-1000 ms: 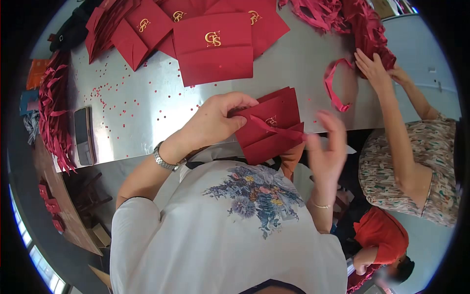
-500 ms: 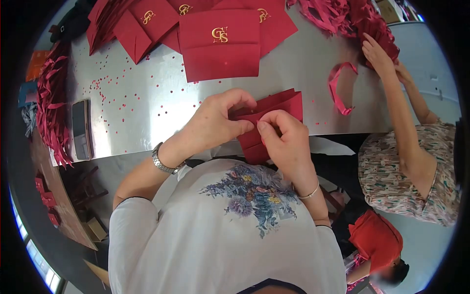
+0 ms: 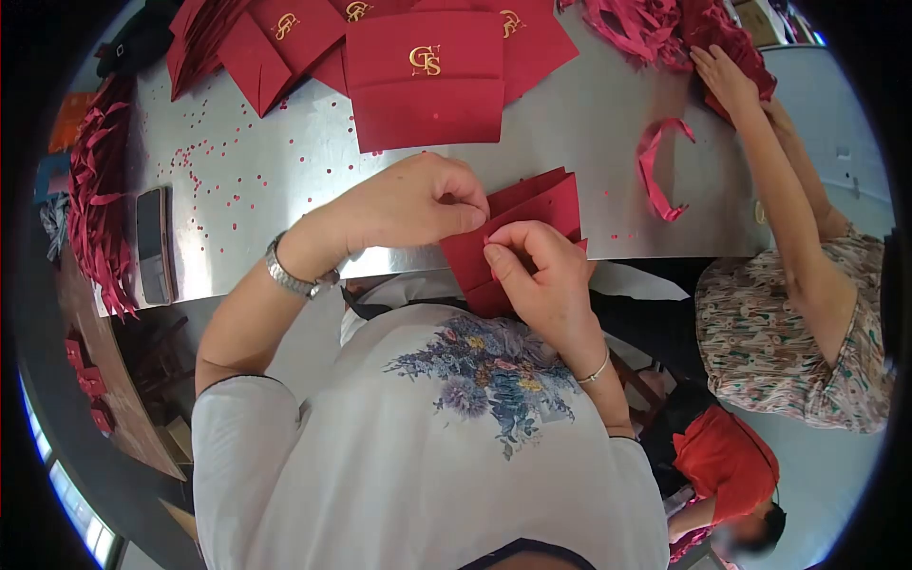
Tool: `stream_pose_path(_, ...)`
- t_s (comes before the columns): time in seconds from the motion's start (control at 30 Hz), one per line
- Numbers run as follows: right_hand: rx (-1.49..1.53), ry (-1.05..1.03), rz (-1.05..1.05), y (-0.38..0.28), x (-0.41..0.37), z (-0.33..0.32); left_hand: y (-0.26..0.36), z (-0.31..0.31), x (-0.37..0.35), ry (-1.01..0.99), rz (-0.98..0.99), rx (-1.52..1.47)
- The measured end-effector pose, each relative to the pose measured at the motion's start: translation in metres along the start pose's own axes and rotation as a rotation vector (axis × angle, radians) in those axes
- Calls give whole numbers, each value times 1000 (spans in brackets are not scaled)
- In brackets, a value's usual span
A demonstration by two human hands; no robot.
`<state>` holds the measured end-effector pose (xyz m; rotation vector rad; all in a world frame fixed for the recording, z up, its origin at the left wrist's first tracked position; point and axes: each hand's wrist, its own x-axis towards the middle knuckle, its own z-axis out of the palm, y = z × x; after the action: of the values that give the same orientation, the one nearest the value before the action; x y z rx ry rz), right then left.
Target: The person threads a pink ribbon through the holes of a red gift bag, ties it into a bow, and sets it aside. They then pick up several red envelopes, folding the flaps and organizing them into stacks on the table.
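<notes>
I hold a folded dark red paper bag [image 3: 532, 214] at the near edge of the steel table [image 3: 285, 199]. My left hand [image 3: 413, 201], with a metal watch on its wrist, pinches the bag's upper left edge. My right hand [image 3: 537, 275] pinches the same bag from below, fingertips close to those of the left hand. A ribbon cannot be made out between my fingers.
Flat red bags with a gold logo [image 3: 426, 81] lie stacked at the table's far side. A loose red ribbon [image 3: 657, 171] lies to the right. A phone [image 3: 154, 245] and a ribbon pile [image 3: 95, 209] are at the left. Another person's hand [image 3: 727, 81] reaches into a ribbon heap [image 3: 665, 28].
My right hand came in from the open air at the right and closed on the bag beside my left hand. The ribbon seen across the bag a second ago is hidden now.
</notes>
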<state>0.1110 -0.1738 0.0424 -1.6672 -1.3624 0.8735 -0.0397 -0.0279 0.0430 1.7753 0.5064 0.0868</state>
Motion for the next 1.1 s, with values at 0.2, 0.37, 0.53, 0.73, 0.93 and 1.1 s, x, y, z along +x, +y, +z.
stream_pose_path(0.2, -88, 106, -128, 3, -6, 6, -6, 4, 4, 6, -164, -182)
stream_pose_path(0.37, -149, 128, -137, 7, -7, 8, -11, 21, 1, 90, -193, -369)
stream_pose_path(0.53, -194, 138, -217, 13, -7, 15, -7, 20, -4, 119, -247, -545)
stream_pose_path(0.73, -261, 214, -307, 19, -6, 23, 11, 18, -10, 250, 128, 418)
stream_pose_path(0.93, -208, 279, -400, 19, -12, 22, 11, 14, -6, -16, -358, -307)
stream_pose_path(1.1, -178, 279, -406, 19, -13, 22, 4, 23, -4, -48, -383, -467)
